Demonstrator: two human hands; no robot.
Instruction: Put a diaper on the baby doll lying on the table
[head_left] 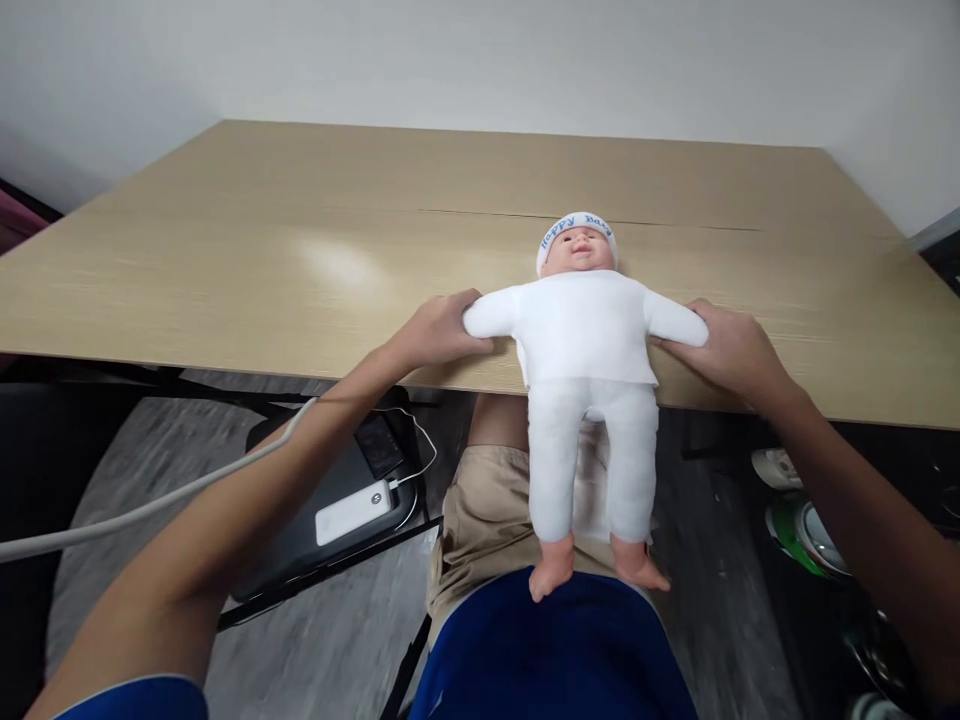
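Note:
A baby doll (pixel 589 325) in a white top, white trousers and a white cap with blue lettering lies face up at the table's front edge. Its head and upper body rest over the tabletop, while its legs hang past the edge toward my lap, bare feet lowest. My left hand (pixel 442 328) is closed around the end of the doll's sleeved arm on the left. On the other side, my right hand (pixel 731 345) grips the opposite sleeve end. Both doll arms are spread out sideways, and its hands are hidden.
The wooden table (pixel 262 220) reaches back to a pale wall. Below left, a white power bank (pixel 354 512) with a cable and a dark phone (pixel 379 445) lie on a black seat. A thick white cable (pixel 180 497) passes by my left arm. Several containers stand low at right.

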